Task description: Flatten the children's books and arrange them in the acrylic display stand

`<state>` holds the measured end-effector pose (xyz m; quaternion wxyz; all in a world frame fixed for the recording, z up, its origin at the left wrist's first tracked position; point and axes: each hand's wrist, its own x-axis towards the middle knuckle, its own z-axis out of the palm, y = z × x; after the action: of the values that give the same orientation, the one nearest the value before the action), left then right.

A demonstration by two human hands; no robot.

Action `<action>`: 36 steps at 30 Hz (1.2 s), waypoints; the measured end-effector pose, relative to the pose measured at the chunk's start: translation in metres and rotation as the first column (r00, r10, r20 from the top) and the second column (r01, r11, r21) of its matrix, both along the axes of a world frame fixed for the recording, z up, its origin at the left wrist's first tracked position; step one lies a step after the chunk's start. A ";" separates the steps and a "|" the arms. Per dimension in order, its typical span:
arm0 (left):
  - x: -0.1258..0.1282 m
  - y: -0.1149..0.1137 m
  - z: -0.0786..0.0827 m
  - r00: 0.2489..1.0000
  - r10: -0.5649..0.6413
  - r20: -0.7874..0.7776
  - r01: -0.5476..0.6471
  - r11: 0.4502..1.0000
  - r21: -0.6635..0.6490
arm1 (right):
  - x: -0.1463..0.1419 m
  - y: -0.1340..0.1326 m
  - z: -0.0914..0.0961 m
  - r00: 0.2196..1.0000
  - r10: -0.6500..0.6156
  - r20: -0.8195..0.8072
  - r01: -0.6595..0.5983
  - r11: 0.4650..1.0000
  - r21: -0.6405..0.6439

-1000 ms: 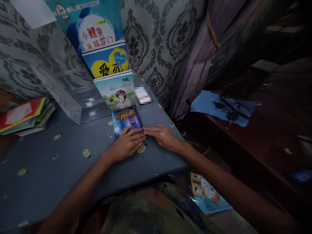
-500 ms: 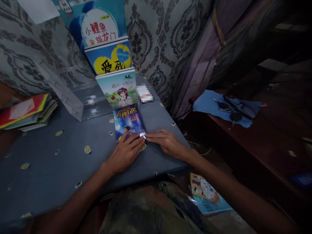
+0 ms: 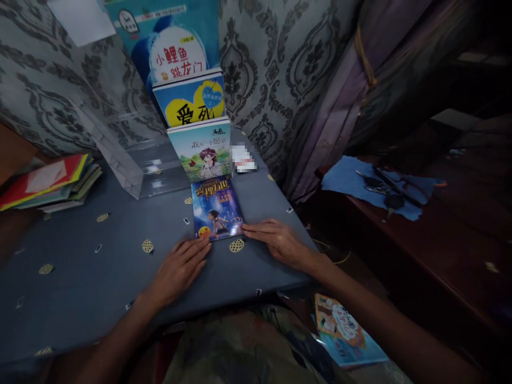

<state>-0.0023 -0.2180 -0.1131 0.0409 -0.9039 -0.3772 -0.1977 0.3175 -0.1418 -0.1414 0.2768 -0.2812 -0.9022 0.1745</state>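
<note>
A dark blue book [image 3: 218,210] with gold lettering lies on the cloth-covered table, at the foot of a stepped row of books. My left hand [image 3: 180,269] rests with extended fingers at its near left corner. At the near right corner, the fingertips of my right hand [image 3: 280,240] touch the book's edge, the fingers stretched out. Neither hand grasps anything. Behind the blue book lean a pale green book [image 3: 204,154] with a drawn figure, a blue and yellow book [image 3: 192,101] and a large teal picture book [image 3: 180,48].
A clear plastic stand [image 3: 128,176] is left of the row. Several books [image 3: 52,181] are stacked farther left. A small white card [image 3: 244,158] lies right of the row. On a reddish-brown surface, a blue cloth [image 3: 348,178] carries glasses and keys. More books [image 3: 352,336] lie low at right.
My left hand has slid left and toward me, off the blue book's cover to its corner. My right hand stays by the right corner. The view has shifted slightly.
</note>
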 end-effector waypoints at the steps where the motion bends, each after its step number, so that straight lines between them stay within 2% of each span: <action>1: -0.002 -0.001 0.000 1.000 0.009 0.011 -0.009 1.000 0.002 | 0.000 -0.001 0.002 1.000 0.000 -0.003 0.000 1.000 0.003; 5: -0.005 -0.002 0.000 0.995 0.036 0.089 -0.033 0.999 -0.037 | 0.000 -0.004 0.006 1.000 -0.009 -0.028 0.009 1.000 -0.002; 7: -0.005 0.005 0.001 0.983 0.103 0.151 -0.090 0.992 -0.092 | 0.001 -0.003 0.007 0.999 -0.025 -0.048 0.023 0.999 -0.038; 12: -0.008 0.046 0.001 0.876 0.399 0.271 -0.338 0.908 -0.247 | -0.003 0.005 0.012 0.991 -0.086 -0.099 0.070 0.985 -0.155; 15: -0.009 0.073 -0.007 0.836 0.460 0.299 -0.384 0.880 -0.281 | -0.014 0.014 0.019 0.985 -0.159 -0.073 0.146 0.977 -0.157; 18: -0.007 0.091 -0.020 0.816 0.493 0.301 -0.420 0.864 -0.276 | -0.029 0.025 0.022 0.958 -0.284 -0.028 0.279 0.954 -0.108; 22: -0.003 0.098 -0.031 0.808 0.497 0.316 -0.412 0.860 -0.301 | -0.044 0.038 0.016 0.922 -0.384 0.052 0.387 0.921 -0.041; 25: -0.001 0.097 -0.032 0.794 0.503 0.341 -0.400 0.855 -0.329 | -0.049 0.041 0.009 0.924 -0.371 0.093 0.374 0.927 -0.016; 30: -0.002 0.095 -0.029 0.758 0.482 0.439 -0.329 0.864 -0.381 | -0.048 0.041 0.002 0.940 -0.335 0.064 0.335 0.942 0.014; 33: -0.003 0.094 -0.023 0.700 0.500 0.510 -0.275 0.848 -0.453 | -0.046 0.042 0.002 0.949 -0.313 0.029 0.313 0.950 0.023; 36: -0.003 0.092 -0.013 0.592 0.540 0.598 -0.159 0.806 -0.570 | -0.044 0.042 0.003 0.954 -0.299 -0.025 0.299 0.954 0.019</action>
<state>-0.0054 -0.1263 -0.1259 -0.2901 -0.6310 -0.5714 -0.4372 0.2731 -0.0995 -0.1383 0.3127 -0.4093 -0.8482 0.1234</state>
